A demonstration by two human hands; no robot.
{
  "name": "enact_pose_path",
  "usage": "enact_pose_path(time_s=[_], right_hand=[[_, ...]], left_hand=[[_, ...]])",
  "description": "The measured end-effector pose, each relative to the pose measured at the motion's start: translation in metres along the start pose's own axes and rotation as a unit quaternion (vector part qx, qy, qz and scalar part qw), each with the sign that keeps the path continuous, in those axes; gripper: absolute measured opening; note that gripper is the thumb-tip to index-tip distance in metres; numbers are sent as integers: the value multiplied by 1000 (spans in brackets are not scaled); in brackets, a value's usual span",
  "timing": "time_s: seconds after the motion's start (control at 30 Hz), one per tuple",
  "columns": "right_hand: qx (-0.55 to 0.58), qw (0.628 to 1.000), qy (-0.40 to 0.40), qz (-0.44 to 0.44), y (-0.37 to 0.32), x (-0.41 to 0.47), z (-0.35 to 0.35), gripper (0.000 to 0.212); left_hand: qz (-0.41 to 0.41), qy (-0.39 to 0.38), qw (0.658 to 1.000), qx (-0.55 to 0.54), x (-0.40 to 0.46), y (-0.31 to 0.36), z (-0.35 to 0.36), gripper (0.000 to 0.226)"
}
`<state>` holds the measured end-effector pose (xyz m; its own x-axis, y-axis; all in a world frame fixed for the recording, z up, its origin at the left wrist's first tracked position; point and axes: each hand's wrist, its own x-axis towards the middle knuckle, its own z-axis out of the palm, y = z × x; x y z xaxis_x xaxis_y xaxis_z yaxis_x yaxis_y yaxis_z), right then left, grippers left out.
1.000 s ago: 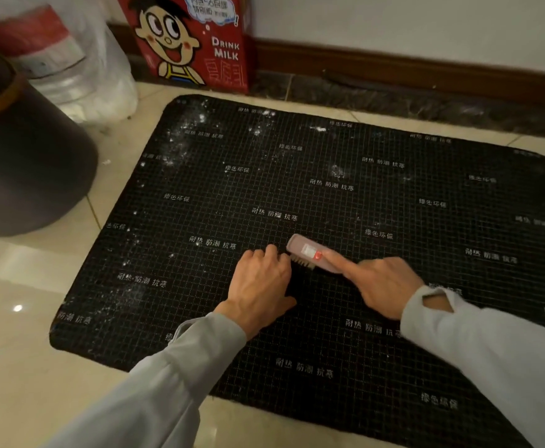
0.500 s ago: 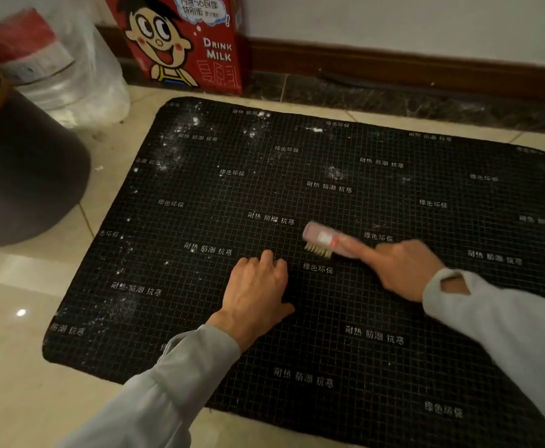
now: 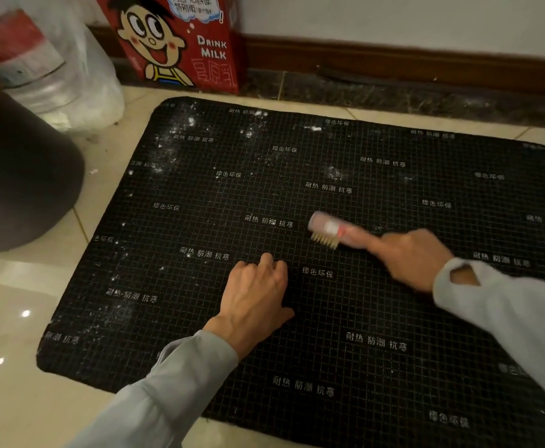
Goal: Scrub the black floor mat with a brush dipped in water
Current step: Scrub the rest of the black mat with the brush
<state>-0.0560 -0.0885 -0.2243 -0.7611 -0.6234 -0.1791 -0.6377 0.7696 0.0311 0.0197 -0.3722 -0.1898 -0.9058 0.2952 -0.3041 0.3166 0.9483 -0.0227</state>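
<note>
Head view, sole view. Black floor mat (image 3: 394, 302): laid flat on pale floor tiles (image 3: 16, 399), far edge near the dark skirting strip, far left corner just short of a red milk carton (image 3: 180, 43). Left hand (image 3: 255, 299): palm down, fingers spread and slightly curled, pressed flat on the mat near its middle, gripping nothing. Right hand (image 3: 410, 257): closed round the handle of a small pink brush (image 3: 329, 229), forefinger stretched along its back; bristles down on the mat just beyond and right of the left hand; blurred, so exact contact hard to judge. Risks, as judgement: mat sliding or bunching on the glossy tiles if the bracing hand lifts or the stroke drives too hard; bristles catching the left knuckles, the two being near each other; white specks spread rather than lifted if the brush runs dry; far left corner of the mat missed, being farthest from the brush and most heavily speckled. Water source: none identifiable; a dark round bin (image 3: 22, 176) and a clear plastic bag (image 3: 61, 69) beside the mat's left edge, contents unclear. Appearance of mat: rounded corners, fine pale grid, repeated small white printed characters; white dust thick toward the far left corner and along the left edge, thin patches mid-mat, near right portion cleaner.
</note>
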Motion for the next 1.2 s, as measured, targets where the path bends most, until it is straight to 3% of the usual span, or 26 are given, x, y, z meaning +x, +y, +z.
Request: enact_pose_path(time_s=[0.07,0.17,0.23,0.37,0.43,0.57,0.67,0.73,0.9,1.13,1.2], right_hand=[[-21,992,-3,124,35,11,-12,76],[45,959,-1,280,62,25,-29,57],[81,967,25,240,50,26,-29,54],[93,993,26,62,2,1,-6,60],[93,995,18,44,-13,-14,7,66],[54,997,28,50,9,-29,16,73],[3,980,10,198,51,-25,0,73],[16,969,-2,245,56,-23,-5,66],[72,990,40,116,-3,-12,2,63],[11,988,29,151,14,-10,8,67],[1,977,23,210,32,-17,2,68]], left_hand=[[-1,-7,1000,5,1,1,0,61],[-3,-13,1000,12,2,2,-2,61],[-8,-15,1000,10,7,1,-8,59],[-8,27,999,-33,40,2,-13,67],[0,47,998,-46,60,4,-11,75],[-11,33,998,-53,75,4,-5,85],[-10,29,998,-55,74,3,-3,89],[-9,21,998,-59,75,3,-4,90],[-11,19,997,-81,75,2,-3,90],[-19,16,996,-91,72,1,1,91],[-20,16,995,-92,72,1,0,93]])
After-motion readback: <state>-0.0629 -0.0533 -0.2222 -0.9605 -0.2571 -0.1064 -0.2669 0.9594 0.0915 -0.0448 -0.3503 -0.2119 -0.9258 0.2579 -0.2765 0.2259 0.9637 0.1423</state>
